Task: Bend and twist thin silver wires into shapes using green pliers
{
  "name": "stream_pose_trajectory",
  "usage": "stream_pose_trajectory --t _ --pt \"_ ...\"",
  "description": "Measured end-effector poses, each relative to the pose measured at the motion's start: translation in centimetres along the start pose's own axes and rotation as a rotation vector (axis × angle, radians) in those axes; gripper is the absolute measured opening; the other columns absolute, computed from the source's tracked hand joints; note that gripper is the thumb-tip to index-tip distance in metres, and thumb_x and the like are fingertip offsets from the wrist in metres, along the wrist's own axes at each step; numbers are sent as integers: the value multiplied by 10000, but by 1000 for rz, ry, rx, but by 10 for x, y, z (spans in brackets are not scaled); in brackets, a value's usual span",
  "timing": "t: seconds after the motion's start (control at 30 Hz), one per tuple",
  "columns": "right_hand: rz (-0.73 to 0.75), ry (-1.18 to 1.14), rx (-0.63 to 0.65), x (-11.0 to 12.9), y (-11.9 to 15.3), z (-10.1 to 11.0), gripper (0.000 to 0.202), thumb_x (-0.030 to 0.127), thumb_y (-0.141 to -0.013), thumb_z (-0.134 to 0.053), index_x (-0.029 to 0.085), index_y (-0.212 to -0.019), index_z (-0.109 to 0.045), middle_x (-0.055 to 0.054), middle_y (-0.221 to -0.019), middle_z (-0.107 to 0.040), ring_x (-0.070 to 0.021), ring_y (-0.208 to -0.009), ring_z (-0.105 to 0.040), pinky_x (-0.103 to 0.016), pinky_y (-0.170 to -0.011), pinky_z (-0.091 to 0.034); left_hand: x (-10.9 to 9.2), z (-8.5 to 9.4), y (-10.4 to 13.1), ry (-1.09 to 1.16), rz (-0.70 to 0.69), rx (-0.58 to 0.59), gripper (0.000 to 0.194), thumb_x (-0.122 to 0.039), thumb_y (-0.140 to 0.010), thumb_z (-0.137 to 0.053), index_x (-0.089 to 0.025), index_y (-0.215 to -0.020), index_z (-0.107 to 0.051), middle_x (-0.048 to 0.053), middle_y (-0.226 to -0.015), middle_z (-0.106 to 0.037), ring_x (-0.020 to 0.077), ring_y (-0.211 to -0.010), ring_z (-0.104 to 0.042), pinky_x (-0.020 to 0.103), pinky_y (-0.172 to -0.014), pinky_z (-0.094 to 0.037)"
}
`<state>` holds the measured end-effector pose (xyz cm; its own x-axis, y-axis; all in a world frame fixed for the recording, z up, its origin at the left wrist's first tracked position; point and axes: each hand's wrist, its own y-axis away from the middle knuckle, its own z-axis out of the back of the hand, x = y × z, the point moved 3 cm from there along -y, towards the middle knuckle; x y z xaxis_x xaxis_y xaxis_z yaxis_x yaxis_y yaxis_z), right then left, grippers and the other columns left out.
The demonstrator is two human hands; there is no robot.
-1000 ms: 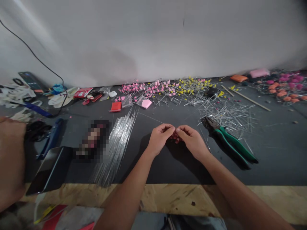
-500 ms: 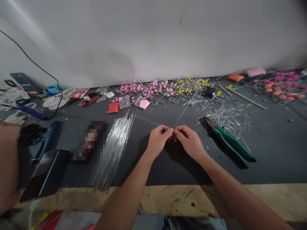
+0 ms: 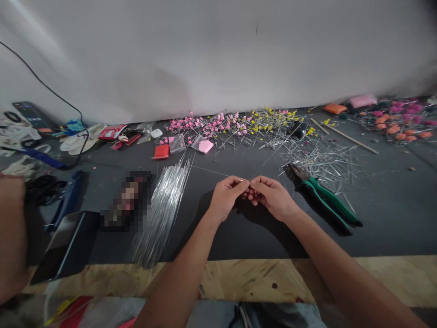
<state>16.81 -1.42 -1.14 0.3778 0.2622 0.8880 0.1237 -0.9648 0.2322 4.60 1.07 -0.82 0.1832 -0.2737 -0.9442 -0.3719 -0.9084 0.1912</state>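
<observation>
Versus half a second ago, lower fingers of right hand (image 3: 272, 195) show less curled; I infer re-gripping. Left hand (image 3: 226, 196) pinches thin wire (image 3: 211, 171), angled far-left over black tabletop (image 3: 392, 228). Right's hold: cannot tell.

Left hand (image 3: 226, 197) and right hand (image 3: 271, 195) in pinches, perhaps just touching

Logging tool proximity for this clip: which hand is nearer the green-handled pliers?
Right. The right hand is just left of the pliers, not touching them; the left hand is farther left, beyond the right hand.
</observation>
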Motion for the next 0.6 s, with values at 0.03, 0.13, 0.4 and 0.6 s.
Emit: stream_pose_trajectory --t 0.03,0.13,0.4,0.6 --pt "30 34 -26 1 -1 1 165 331 -719 -618 173 -701 -574 3 -623 -585 -106 -562 -538 -225 -486 -416 0 0 -1 0 -11 -19 185 -312 -707 -641 -135 -758 -621 17 -656 -637 99 -592 -571 248 -605 -434" --pt "131 181 -126 2 -2 3 175 362 -724 -607 188 -726 -587 7 -649 -596 -108 -580 -535 -243 -541 -442 1 2 -3 14 -45 -63 183 -302 -692 -654 -152 -795 -636 11 -680 -645 113 -645 -591 268 -661 -453" --pt "68 46 -94 -1 -3 5 169 331 -697 -644 168 -730 -612 -1 -658 -608 -103 -594 -554 -221 -507 -398 1 6 -2 -44 -71 -64 188 -277 -658 -685 -166 -810 -686 26 -759 -682 125 -697 -603 289 -725 -461" --pt "50 -27 -92 -3 -2 6 142 282 -670 -668 165 -732 -616 -7 -667 -628 -103 -628 -573 -227 -574 -431 -3 5 1 -83 -103 -49 177 -268 -661 -685 -173 -810 -692 28 -787 -687 130 -730 -613 286 -748 -465"
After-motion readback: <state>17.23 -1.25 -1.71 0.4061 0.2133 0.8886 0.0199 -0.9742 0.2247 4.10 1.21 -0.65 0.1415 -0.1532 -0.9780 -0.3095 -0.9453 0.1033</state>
